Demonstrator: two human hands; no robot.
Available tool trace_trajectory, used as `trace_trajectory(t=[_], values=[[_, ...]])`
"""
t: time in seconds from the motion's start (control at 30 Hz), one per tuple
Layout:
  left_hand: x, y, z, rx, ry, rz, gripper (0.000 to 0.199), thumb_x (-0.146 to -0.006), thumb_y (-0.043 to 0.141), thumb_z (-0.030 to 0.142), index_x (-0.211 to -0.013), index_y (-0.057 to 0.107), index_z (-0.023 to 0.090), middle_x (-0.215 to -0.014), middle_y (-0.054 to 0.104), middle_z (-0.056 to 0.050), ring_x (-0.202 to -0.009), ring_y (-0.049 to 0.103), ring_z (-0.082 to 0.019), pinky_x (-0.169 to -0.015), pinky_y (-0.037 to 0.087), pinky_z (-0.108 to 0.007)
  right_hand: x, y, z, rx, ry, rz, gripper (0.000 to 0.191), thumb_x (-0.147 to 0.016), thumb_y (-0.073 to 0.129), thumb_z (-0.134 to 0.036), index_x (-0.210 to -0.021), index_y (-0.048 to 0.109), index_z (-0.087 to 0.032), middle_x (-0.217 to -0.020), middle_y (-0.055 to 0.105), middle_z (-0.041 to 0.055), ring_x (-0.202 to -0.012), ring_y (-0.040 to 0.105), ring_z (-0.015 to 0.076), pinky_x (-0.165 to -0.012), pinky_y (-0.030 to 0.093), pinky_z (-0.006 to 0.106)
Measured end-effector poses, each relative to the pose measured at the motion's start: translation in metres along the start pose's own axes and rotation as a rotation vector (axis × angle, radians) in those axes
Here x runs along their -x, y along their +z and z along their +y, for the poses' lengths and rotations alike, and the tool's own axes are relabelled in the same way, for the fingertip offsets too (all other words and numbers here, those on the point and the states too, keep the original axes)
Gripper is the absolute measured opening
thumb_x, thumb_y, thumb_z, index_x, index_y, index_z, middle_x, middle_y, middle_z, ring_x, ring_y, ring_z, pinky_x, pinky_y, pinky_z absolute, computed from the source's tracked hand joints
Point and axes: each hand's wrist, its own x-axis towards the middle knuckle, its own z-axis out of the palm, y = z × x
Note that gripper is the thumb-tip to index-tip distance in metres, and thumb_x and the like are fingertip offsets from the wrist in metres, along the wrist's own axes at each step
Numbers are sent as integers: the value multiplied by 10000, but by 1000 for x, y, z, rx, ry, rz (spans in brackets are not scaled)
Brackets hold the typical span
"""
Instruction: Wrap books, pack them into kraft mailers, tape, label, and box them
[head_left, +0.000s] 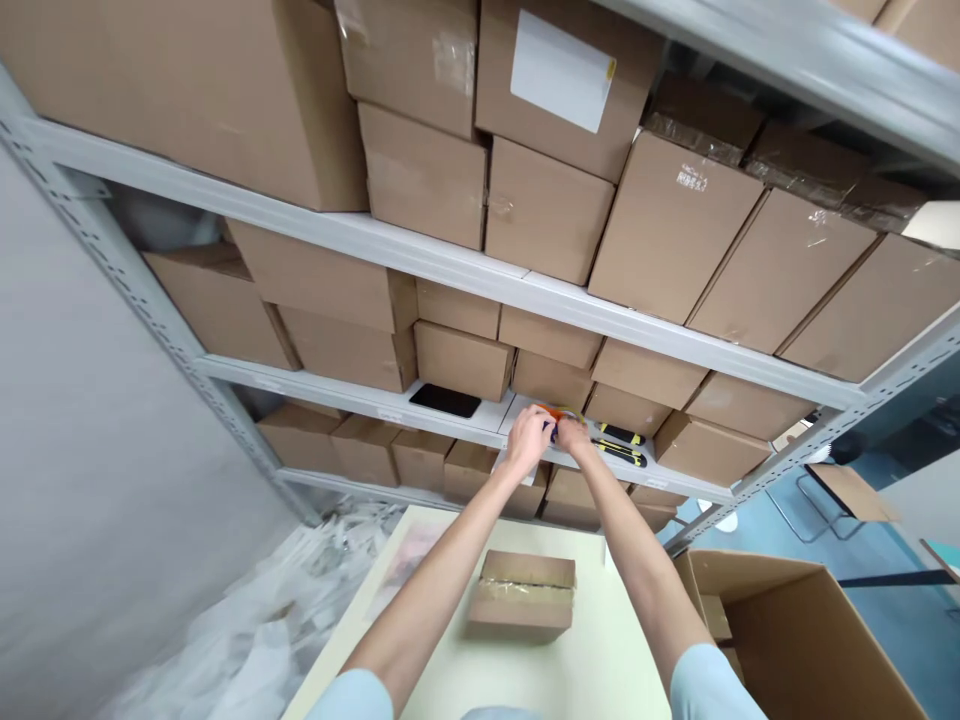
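Note:
My left hand (529, 437) and my right hand (573, 436) are close together at the front of the middle shelf (491, 413). The fingers of both are curled shut around something small. Bits of orange and dark blue show between and behind them, but its kind is hidden. Just right of my right hand lie black-and-yellow utility knives (620, 452). A flat black tablet-like object (445, 400) rests on the shelf to the left. Below my arms, a small cardboard box (523, 592) with clear tape along its top seam sits on the pale table (600, 640).
Cardboard boxes (420, 180) fill the shelves behind metal beams (450, 270). A large open carton (810, 640) stands right of the table. White crumpled packing material (255, 620) is piled on the left. A stool (855, 492) stands farther right.

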Motion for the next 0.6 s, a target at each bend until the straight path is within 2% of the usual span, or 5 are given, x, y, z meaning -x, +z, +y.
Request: trace_trajectory(t=[0.17, 0.3, 0.4, 0.5, 0.6], values=[[21, -9, -8, 31, -59, -2, 181, -929, 670, 119, -925, 829, 205, -1074, 802, -106, -1072, 751, -289, -1044, 581, -426, 2, 11, 5, -132, -25, -14, 388, -943, 668, -120, -1321, 704, -41, -1295, 786, 246, -1246, 751, 330, -1095, 531, 368], [69, -15, -21, 114, -154, -26, 197, -964, 646, 162, -1069, 806, 207, -1093, 823, -87, -966, 785, -241, -957, 624, -378, 30, 28, 21, -299, -59, 16, 497, -1043, 547, -270, -1495, 569, -63, -1426, 728, 238, -1305, 714, 317, -1119, 543, 408], [123, -17, -21, 310, -205, 3, 202, -999, 653, 261, -1150, 779, 212, -1123, 820, -78, -945, 796, -210, -905, 652, -342, 74, 60, 34, -725, -127, 16, 515, -1054, 541, -442, -1433, 603, -98, -1398, 750, 201, -1253, 734, 297, -1111, 569, 422], [176, -23, -8, 498, -194, 84, 215, -1007, 695, 372, -1146, 777, 230, -1099, 804, -66, -971, 788, -207, -924, 657, -350, 132, 95, 39, -1268, -162, 11, 559, -941, 738, -583, -1298, 690, -155, -1334, 787, 165, -1216, 748, 306, -1158, 552, 452], [213, -32, 5, 531, -230, 92, 181, -977, 752, 361, -1103, 767, 231, -1063, 786, -55, -942, 770, -195, -905, 653, -341, 184, 118, 33, -1442, -118, -55, 572, -886, 826, -626, -1261, 725, -206, -1300, 804, 122, -1228, 745, 297, -1194, 533, 454]])
